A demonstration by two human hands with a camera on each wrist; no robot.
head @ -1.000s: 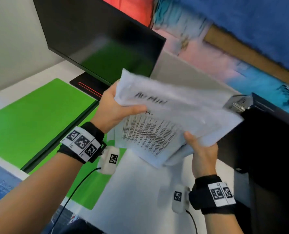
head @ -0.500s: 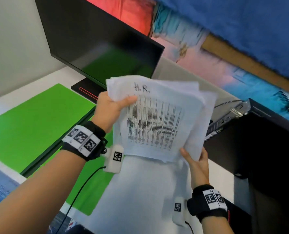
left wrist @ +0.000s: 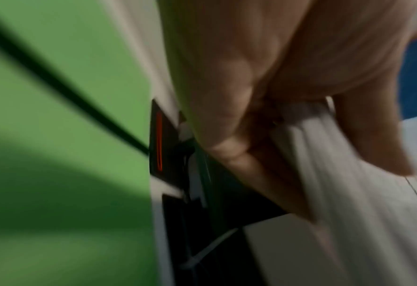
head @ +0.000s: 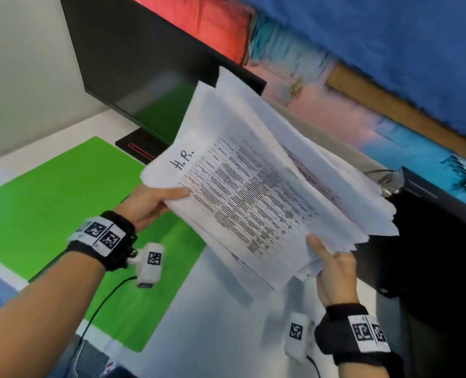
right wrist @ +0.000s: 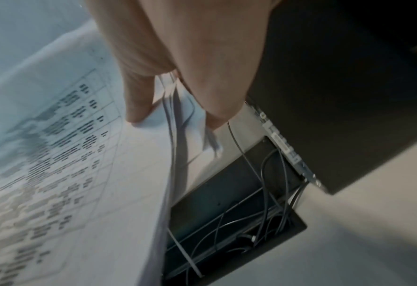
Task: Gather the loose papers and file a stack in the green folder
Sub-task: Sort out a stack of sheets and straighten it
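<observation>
Fingers [head: 332, 264] pinching papers [head: 256, 203], white desk [head: 215, 317], monitor [head: 133, 66]

Open white desk [head: 221, 317] showed under the raised stack of papers [head: 253, 203], bare surface running toward the near edge between the two wrists. To the left the green folder [head: 49, 203] lay flat and open, low enough to pass over. Behind it the dark monitor [head: 144, 77] stood upright, walling off the far side, its base [head: 136, 148] just beside the folder's far corner. On the right a black box [head: 438, 241] stood tall at the desk's edge, and beside it a cable pit [right wrist: 232, 222] full of wires [right wrist: 263, 193] gaped.
</observation>
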